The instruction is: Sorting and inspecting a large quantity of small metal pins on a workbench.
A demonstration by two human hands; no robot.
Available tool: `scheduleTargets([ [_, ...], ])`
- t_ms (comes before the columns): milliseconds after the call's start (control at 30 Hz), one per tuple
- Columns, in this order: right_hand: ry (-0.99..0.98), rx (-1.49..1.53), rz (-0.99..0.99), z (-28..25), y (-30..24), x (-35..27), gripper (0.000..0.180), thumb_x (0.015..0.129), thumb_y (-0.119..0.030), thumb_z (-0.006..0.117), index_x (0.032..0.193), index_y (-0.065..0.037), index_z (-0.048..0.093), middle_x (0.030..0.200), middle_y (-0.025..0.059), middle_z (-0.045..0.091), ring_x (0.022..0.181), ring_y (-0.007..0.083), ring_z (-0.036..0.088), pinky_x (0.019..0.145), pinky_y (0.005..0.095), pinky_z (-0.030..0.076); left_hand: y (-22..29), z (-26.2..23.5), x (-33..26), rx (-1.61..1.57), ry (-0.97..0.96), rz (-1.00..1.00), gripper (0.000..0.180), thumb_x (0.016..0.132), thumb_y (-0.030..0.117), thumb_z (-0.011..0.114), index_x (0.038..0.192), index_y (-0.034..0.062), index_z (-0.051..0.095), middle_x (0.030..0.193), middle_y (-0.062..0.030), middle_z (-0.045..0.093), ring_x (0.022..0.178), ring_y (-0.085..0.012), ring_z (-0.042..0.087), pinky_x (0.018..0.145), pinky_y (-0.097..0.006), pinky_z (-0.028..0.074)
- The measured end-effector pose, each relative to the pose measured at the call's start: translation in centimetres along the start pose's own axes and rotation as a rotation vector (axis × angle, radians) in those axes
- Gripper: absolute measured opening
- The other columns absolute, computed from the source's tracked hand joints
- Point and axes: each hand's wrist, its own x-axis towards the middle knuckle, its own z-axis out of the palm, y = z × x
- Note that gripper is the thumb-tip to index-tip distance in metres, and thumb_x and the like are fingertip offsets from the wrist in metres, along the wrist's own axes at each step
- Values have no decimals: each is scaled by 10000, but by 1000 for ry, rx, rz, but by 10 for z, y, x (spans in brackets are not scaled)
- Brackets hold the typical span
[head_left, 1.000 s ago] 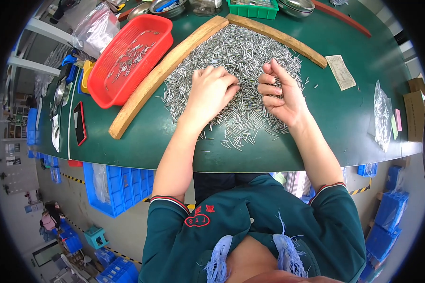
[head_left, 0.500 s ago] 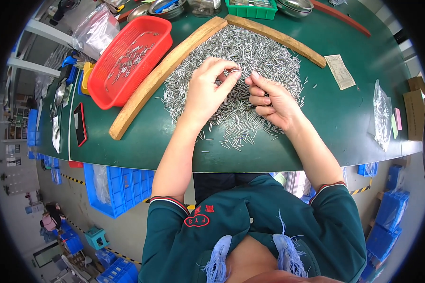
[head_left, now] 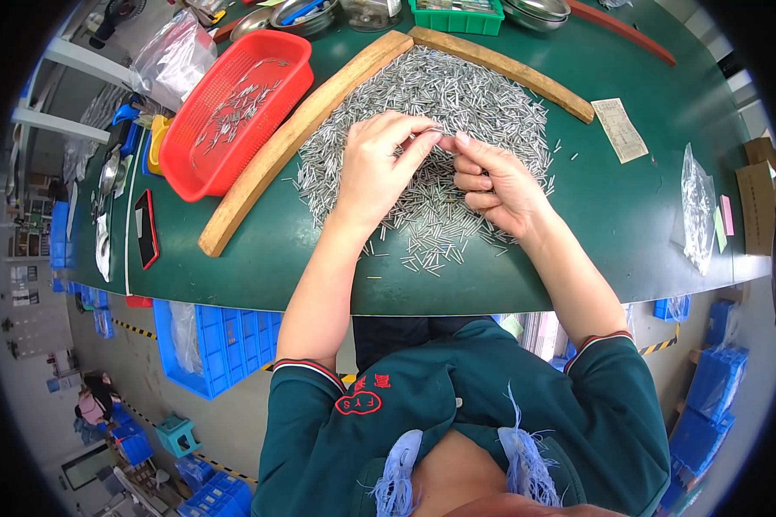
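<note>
Left hand [head_left: 378,168] and right hand [head_left: 494,179]: fingertips meeting, together pinching one small metal pin [head_left: 442,135], raised over the pin pile [head_left: 422,129] lying between two wooden strips [head_left: 295,136] toward the table's far edge.

Person wears dark green short-sleeve top w/ red-and-white striped cuff trim on both sleeves, red embroidered emblem on left chest. Two pale blue frayed tassels hang at front. Forearms bare; left hand [head_left: 372,168] & right hand [head_left: 494,181] ungloved.
</note>
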Motion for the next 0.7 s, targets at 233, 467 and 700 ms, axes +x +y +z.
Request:
scheduleTargets([
  [233, 18, -62, -31, -5, 3, 4, 271, 902, -243, 572, 1058, -22, 578, 627, -93, 331, 505, -13, 284, 375, 139, 179, 2, 1, 0, 94, -19, 170, 102, 783, 140, 650, 877, 110, 677, 798, 0, 644, 780, -162, 597, 784, -306, 393],
  [467, 61, -117, -55, -1, 2, 3, 246, 897, -234, 577, 1036, -31, 586, 629, -98, 330, 501, -14, 282, 378, 139, 183, -2, 3, -1, 34, -33, 93, 100, 791, 163, 643, 876, 119, 672, 799, 2, 640, 803, -164, 594, 810, -328, 376],
  [700, 63, -104, -90, -3, 2, 2, 248, 898, -235, 576, 1031, -26, 592, 637, -96, 328, 500, -12, 277, 379, 143, 186, 0, 3, 0, -99, -18, -93, 108, 804, 159, 630, 877, 91, 672, 815, -32, 645, 767, -201, 599, 752, -340, 418],
])
